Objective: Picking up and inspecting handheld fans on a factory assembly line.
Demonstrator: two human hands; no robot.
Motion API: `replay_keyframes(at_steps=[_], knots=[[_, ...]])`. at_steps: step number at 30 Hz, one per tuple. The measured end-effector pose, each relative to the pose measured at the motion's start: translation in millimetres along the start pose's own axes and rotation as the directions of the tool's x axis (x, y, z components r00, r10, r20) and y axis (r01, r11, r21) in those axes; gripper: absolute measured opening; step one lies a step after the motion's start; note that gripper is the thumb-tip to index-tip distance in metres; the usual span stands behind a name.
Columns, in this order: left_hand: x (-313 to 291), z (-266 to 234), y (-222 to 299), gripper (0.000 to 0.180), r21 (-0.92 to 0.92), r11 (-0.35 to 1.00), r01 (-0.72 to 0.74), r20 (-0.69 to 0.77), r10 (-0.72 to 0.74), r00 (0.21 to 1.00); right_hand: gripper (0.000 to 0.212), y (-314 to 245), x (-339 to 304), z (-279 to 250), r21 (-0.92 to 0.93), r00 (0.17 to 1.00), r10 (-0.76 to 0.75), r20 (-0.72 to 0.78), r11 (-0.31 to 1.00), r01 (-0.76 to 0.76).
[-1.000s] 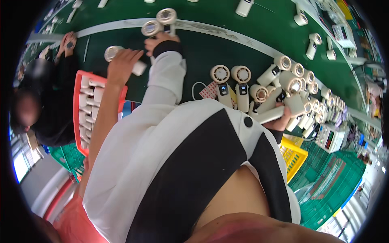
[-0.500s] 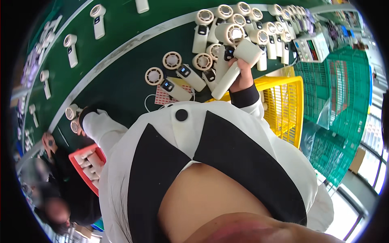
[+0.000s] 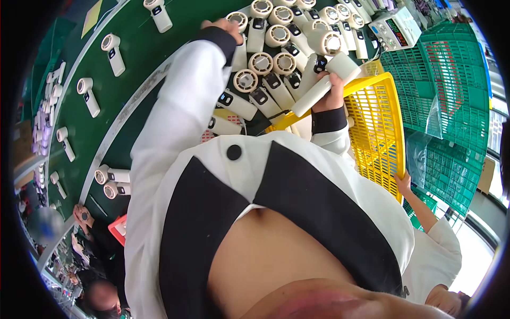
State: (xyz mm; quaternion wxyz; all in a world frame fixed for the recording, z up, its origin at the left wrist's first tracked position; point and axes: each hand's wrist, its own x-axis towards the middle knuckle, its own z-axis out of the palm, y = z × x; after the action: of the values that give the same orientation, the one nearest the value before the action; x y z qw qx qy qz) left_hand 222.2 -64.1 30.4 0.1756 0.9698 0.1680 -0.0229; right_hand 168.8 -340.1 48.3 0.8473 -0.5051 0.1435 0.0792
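Note:
My left hand (image 3: 226,31) reaches out to the far edge of a group of white handheld fans (image 3: 278,34). Its slightly blurred fingers curl round the neck of one fan (image 3: 236,21), whose handle partly shows below the cuff. With my right hand (image 3: 333,91) I grip another white handheld fan (image 3: 311,99), tilted, its round head (image 3: 343,67) turned up and its handle pointing down to the left. Right behind it is a fan with a small display (image 3: 320,64); whether my right hand also holds that one I cannot tell. Several fans nearer my chest have lit displays.
A yellow basket (image 3: 397,133) stands at my right, a person's hand (image 3: 404,183) at its rim. Green crates (image 3: 451,80) are stacked beyond. A white instrument (image 3: 396,29) sits at the back right. Spaced fans (image 3: 114,56) lie on the green belt (image 3: 143,45); another person's hand (image 3: 83,217) is at left.
My left hand has swung from the two fans at the left up to the fan group's far edge. My right hand keeps its hold. A person's hand now shows at the yellow basket.

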Motion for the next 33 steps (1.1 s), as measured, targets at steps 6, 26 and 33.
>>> replay_keyframes(at_steps=[6,26,33], knots=[[44.6,70.2,26.6,0.052,0.327,0.944,0.043,0.133,-0.091,0.987,0.027,5.7,1.4,-22.1,-0.013,1.000,0.005,0.018,1.000,-0.005],[14.5,-6.7,-42.7,0.062,-0.184,0.968,0.170,-0.430,-0.235,0.872,0.027,17.2,7.7,-30.9,0.104,0.995,0.028,0.100,0.994,-0.039],[-168.5,-42.1,-198.1,0.060,-0.220,0.703,0.676,-0.414,-0.695,0.588,0.028,17.3,-6.3,-23.2,0.032,0.990,0.135,0.043,0.990,-0.137]])
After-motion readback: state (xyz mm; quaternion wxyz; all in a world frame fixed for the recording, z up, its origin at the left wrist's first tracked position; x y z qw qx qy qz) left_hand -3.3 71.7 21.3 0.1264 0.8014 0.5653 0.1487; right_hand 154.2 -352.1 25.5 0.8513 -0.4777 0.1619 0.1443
